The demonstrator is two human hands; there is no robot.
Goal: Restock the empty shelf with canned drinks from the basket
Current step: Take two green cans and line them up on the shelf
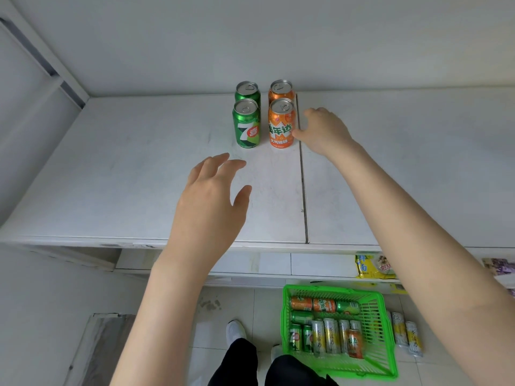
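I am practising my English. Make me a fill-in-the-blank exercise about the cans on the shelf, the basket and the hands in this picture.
The number of cans standing upright on the shelf is ____.
The can just right of the front green can is ____ in colour.
The green basket sits on the ____.
The left hand, with its fingers spread, holds ____.
Missing words: four; orange; floor; nothing.
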